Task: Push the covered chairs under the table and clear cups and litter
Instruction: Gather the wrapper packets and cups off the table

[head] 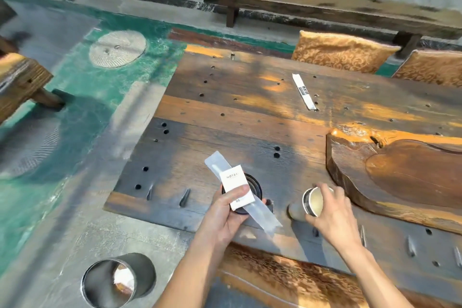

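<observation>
Left hand [231,210] clamped round dark cup [253,186], white packet [237,186] and clear sleeve [262,215] over the table's [237,112] near edge, right hand [330,212] near it, fingers curled round tilted pale cup [315,201], wrapper [303,91] lying well beyond both, bin [117,280] on floor at left.

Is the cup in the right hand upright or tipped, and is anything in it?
Tipped: the paper cup gripped by the right hand has its mouth sideways toward the camera. Its pale inside looks empty.
</observation>
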### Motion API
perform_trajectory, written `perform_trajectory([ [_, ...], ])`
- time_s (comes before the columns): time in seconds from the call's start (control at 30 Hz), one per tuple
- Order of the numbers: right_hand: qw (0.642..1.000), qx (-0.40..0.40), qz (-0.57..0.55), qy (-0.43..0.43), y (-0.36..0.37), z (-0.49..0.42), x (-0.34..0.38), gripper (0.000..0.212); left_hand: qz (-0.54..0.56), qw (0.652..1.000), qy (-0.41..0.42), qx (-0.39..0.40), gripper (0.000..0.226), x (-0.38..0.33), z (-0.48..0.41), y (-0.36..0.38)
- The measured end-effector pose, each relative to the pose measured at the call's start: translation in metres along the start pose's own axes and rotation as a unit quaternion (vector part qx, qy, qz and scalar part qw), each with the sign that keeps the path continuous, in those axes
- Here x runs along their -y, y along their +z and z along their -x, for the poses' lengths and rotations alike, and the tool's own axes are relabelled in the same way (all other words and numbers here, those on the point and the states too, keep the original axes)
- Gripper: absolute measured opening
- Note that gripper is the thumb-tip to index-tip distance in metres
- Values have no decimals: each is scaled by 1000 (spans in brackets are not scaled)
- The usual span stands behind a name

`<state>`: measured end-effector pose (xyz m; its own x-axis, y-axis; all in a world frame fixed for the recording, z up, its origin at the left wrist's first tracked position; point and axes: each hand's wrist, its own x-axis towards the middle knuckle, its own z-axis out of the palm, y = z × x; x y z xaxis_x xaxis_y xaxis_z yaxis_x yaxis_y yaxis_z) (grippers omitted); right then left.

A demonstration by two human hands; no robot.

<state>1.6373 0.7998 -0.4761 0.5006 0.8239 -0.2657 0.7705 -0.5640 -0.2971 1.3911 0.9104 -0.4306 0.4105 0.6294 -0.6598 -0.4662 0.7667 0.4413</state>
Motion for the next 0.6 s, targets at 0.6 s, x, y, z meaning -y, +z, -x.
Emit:
perform_trajectory([
  [0.6, 994, -12, -4, -105, 82, 66, 323, 83, 15, 999, 29, -23, 55, -236, 59, -173],
])
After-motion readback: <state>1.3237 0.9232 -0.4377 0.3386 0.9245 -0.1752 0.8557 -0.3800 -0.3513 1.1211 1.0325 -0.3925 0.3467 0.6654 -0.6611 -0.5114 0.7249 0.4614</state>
